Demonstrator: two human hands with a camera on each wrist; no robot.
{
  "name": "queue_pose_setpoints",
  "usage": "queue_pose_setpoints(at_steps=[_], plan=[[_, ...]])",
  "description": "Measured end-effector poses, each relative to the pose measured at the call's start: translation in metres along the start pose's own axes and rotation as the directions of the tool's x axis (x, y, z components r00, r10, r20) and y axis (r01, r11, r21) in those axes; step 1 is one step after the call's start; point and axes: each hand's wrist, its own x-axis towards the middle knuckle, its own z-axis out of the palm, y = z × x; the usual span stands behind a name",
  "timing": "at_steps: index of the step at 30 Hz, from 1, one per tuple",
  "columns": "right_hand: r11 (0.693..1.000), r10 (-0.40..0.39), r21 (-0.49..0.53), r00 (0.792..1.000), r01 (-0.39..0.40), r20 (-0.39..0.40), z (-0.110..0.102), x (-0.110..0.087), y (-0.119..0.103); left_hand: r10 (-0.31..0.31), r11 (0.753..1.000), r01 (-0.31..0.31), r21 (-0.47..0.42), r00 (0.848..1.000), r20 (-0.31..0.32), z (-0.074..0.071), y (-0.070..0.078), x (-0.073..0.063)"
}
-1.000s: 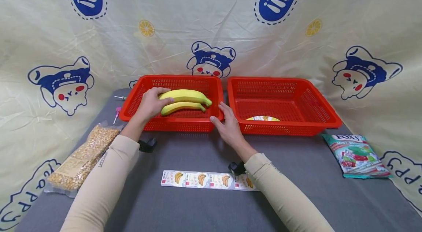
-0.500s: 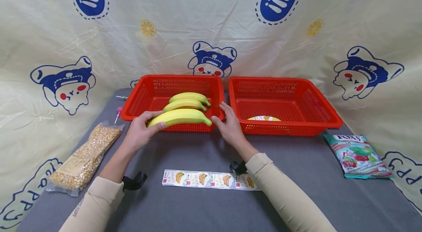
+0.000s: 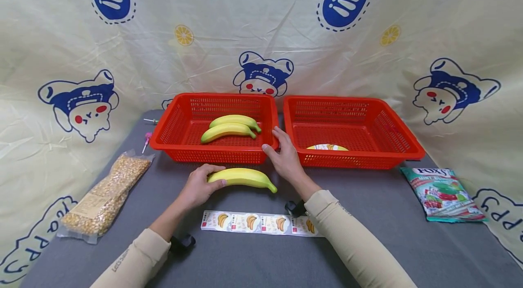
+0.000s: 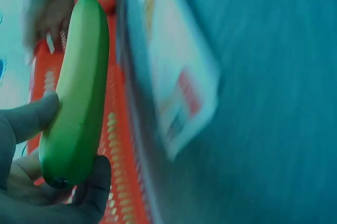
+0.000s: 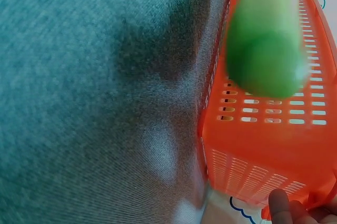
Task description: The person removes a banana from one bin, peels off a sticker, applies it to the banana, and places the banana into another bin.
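Note:
In the head view my left hand (image 3: 202, 184) grips one end of a yellow banana (image 3: 245, 178) above the grey table, in front of the left red basket (image 3: 220, 155). In the left wrist view, thumb and fingers close round the banana's blunt end, its green stem pointing away. My right hand (image 3: 286, 157) holds the right front corner of that basket's rim, thumb toward the front. Two more bananas (image 3: 229, 130) lie inside the basket. A strip of banana-printed stickers (image 3: 255, 223) lies on the table nearer the body, its right end hidden by the right forearm.
A second red basket (image 3: 351, 159) stands to the right, with a yellow-and-white printed item (image 3: 327, 147) inside. At the left are a bag of corn kernels (image 3: 104, 192) and a pink-ended stick (image 3: 147, 138). A green candy bag (image 3: 443, 193) lies far right.
My left hand has lifted a banana out of the left basket and brought it toward the body, over the table. The right hand has stayed at the basket's corner.

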Motion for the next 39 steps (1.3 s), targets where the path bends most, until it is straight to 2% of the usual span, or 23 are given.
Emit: queue_pose_setpoints(at_steps=[4,8,20,26,34,39], plan=[[1.0,-0.011,0.007,1.0,0.011,0.003,0.0,0.0,0.0,-0.012,1.0,0.012,0.01,1.0,-0.004,0.015,0.004,0.002],[1.0,-0.014,0.008,1.0,0.014,0.001,0.0,-0.001,0.0,0.001,0.999,-0.001,0.035,1.0,0.003,0.027,0.009,0.006],[1.0,0.004,0.009,1.0,-0.004,0.01,0.0,-0.002,0.002,0.034,0.994,-0.043,0.101,0.995,0.095,0.053,0.023,0.014],[1.0,0.011,0.006,1.0,-0.011,0.012,0.0,-0.001,0.002,0.071,0.99,-0.08,0.113,0.994,0.086,0.059,0.027,0.015],[0.998,0.053,0.02,0.998,-0.053,0.031,-0.003,-0.003,-0.002,0.054,0.992,-0.064,0.106,0.994,0.092,0.057,0.03,0.013],[0.997,0.053,0.049,0.998,-0.055,0.04,-0.01,-0.015,-0.002,0.075,0.991,-0.078,0.105,0.997,0.036,0.053,0.033,0.007]])
